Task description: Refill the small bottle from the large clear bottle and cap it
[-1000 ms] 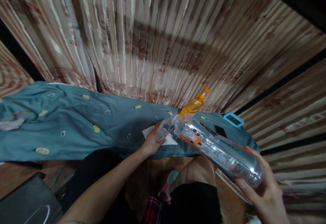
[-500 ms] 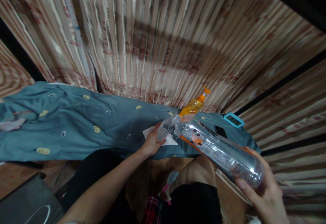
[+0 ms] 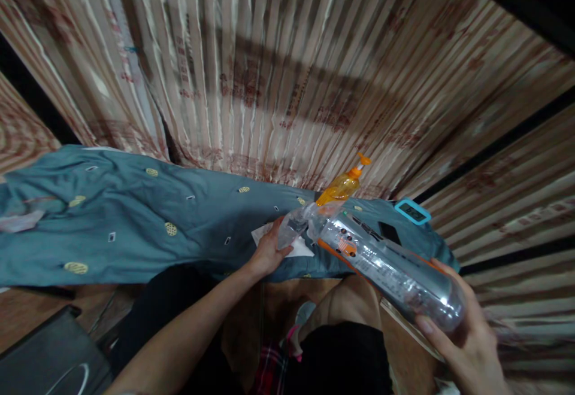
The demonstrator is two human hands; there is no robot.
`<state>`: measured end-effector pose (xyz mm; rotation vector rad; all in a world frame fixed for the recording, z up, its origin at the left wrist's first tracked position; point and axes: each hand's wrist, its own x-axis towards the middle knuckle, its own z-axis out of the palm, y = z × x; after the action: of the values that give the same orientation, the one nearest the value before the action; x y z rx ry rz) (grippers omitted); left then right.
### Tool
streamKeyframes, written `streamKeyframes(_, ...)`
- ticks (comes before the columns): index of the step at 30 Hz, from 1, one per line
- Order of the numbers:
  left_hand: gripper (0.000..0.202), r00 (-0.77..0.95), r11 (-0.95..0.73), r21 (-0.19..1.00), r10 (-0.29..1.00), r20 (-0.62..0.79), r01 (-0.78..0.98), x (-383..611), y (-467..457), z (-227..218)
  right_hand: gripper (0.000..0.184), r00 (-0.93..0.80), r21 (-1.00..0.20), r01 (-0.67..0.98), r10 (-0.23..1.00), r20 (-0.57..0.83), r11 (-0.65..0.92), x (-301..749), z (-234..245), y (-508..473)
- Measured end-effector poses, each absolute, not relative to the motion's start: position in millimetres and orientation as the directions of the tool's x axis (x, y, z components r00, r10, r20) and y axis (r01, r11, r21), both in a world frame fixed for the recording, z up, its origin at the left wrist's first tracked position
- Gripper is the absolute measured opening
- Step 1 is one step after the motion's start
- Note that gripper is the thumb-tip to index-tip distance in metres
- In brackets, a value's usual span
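Note:
My right hand grips the base of a large clear plastic bottle with an orange label, tilted so its neck points down and left. Its mouth meets a small clear plastic cup that my left hand holds at the near edge of a table covered by a blue-grey cloth. A white paper lies under the cup. An orange pump bottle stands just behind the clear bottle's neck.
A small teal-framed digital clock sits at the table's right end, by a dark flat object. Striped curtains hang behind the table. A dark box stands on the floor at lower left. My knees are under the table edge.

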<state>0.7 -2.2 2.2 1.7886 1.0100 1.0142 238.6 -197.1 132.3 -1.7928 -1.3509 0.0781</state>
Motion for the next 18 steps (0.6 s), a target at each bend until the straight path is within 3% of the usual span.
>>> streamKeyframes(18, 0.075, 0.353, -0.346, 0.915, 0.899, 0.260, 0.207, 1.6, 0.9, -5.2, 0.074, 0.423, -0.648, 0.760, 0.799, 0.427, -0.056, 240.7, 128.7, -196.3)
